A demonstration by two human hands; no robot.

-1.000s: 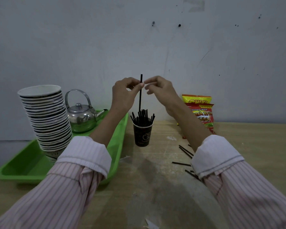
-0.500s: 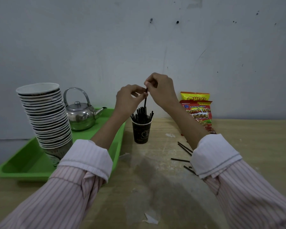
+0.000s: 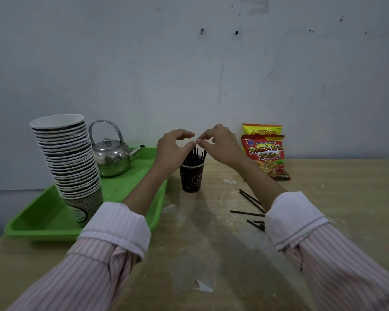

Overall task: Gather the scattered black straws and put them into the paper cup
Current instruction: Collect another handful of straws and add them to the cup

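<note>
Upright in the paper cup [image 3: 191,178], a bundle of black straws [image 3: 194,156], tops fanned a little above the white rim. Dark cup, pale logo on the side, standing on the wooden table [image 3: 211,243] just beside the right edge of the green tray [image 3: 43,221]. Directly over the straw tops, both hands arched and empty: left hand [image 3: 170,149] with thumb and curled fingers spread in a loose open curve, right hand [image 3: 220,143] likewise open, fingers drooping; fingertips of the two hands meeting or nearly meeting above the cup, actual contact hard to tell. Nothing pinched between either set of fingers. Still loose on the table, to the right of the cup and partly hidden under the right forearm, scattered straws [image 3: 248,213]: two lying close together at a slant, one nearly level below them, and a few short ends by the white cuff [image 3: 294,218]. Pink striped sleeves [image 3: 88,270] on both arms, cuffs turned back. On the tray, a tall leaning stack of paper cups [image 3: 65,158] at the front left and a shiny metal kettle [image 3: 112,156] behind it, spout towards the hands. Against the grey wall [image 3: 189,63] at the right, two snack bags [image 3: 266,153], red one in front of a yellow one. Near the table's front edge, a small torn scrap of white paper [image 3: 203,286].
</note>
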